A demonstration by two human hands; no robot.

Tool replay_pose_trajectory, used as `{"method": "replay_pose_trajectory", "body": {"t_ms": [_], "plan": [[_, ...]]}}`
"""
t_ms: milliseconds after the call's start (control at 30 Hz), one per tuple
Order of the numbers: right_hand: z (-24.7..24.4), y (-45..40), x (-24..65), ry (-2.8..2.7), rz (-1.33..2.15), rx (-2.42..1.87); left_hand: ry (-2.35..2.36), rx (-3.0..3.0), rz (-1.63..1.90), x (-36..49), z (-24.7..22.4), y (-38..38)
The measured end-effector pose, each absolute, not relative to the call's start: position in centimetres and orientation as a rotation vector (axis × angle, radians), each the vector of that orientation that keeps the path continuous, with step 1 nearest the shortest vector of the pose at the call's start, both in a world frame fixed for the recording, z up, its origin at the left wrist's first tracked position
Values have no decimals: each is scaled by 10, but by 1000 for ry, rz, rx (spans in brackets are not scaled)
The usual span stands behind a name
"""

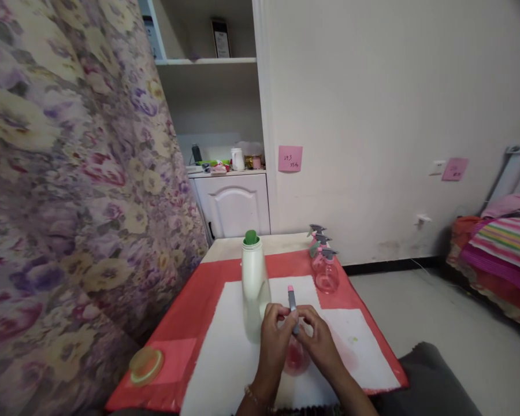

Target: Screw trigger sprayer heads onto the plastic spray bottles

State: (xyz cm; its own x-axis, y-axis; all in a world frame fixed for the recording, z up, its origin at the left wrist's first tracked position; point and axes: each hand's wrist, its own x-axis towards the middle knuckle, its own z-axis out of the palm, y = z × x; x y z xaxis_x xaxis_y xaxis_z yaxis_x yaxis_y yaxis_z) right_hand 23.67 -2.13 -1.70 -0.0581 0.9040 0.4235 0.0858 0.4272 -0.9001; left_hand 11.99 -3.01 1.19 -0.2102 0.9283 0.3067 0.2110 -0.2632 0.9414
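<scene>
Spray bottle (pixel 295 363) stands below left hand (pixel 275 330) and right hand (pixel 315 334), both pinching its grey head (pixel 292 299).

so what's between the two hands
The head view shows a pink-tipped grey spray head between left hand and right hand, with a bottle below.

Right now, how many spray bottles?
4: front bottle, middle bottle, rear bottle, all lined up far right; last bottle below left hand and right hand. Others may be hidden.
</scene>
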Motion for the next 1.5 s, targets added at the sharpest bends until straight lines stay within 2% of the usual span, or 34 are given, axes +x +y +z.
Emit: {"method": "replay_pose_trajectory", "body": {"t_ms": [1500], "plan": [[-25, -21, 234, -1449, 828, -921, 1385, 1385, 1524, 123, 14, -35]]}}
